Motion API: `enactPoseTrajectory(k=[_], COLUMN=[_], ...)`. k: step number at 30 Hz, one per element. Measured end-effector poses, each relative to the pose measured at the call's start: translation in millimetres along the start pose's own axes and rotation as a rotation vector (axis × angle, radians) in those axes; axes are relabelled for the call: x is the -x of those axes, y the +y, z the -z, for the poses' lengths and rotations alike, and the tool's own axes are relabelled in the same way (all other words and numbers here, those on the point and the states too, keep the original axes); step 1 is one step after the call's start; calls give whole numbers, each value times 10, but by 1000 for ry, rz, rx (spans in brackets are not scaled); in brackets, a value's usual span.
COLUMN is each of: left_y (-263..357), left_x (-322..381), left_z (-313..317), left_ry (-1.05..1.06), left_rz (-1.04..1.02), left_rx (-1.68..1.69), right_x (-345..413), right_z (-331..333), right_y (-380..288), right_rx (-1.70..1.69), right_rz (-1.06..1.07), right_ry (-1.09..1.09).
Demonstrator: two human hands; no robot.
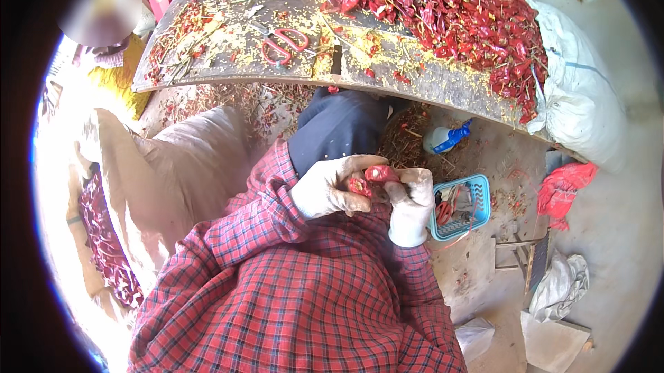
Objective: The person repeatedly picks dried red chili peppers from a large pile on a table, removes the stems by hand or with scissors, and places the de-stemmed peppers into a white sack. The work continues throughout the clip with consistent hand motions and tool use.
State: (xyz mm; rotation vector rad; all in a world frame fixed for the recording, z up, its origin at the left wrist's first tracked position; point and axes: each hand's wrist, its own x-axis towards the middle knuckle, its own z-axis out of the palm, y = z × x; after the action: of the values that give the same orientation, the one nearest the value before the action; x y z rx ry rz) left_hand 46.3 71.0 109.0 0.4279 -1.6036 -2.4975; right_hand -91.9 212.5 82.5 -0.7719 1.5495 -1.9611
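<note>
My left hand (327,189), in a soiled white work glove, grips a piece of dried red chili pepper (359,187) whose torn end faces up. Close beside it, my gloved right hand (415,204) pinches another red pepper piece (381,173) between thumb and fingers. Both hands are in front of my chest, above my lap; whether the two pieces are still joined cannot be made out. Beyond them, a wooden table (290,69) bears a large heap of dried red peppers (441,10). Red-handled scissors (282,46) lie on it among scattered yellow seeds and stems.
At my left stands a big sack (192,155), near more dried peppers (106,243). On the floor to the right are a blue plastic basket (480,202) of tools and a spray bottle (446,138). A white sack (581,88) borders the table. Another person (106,56) is at upper left.
</note>
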Motion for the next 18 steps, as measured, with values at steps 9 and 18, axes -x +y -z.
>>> enactPoseTrajectory(k=[9,18], left_y=[-52,18], left_x=[323,604], left_z=[17,408], left_ry=[33,157], left_rz=[-68,-268], left_rx=[110,132], right_x=[200,-358], right_z=[-208,-464], right_y=[-417,-501], right_rx=[545,561], right_rz=[436,384], right_ry=[-328,-508])
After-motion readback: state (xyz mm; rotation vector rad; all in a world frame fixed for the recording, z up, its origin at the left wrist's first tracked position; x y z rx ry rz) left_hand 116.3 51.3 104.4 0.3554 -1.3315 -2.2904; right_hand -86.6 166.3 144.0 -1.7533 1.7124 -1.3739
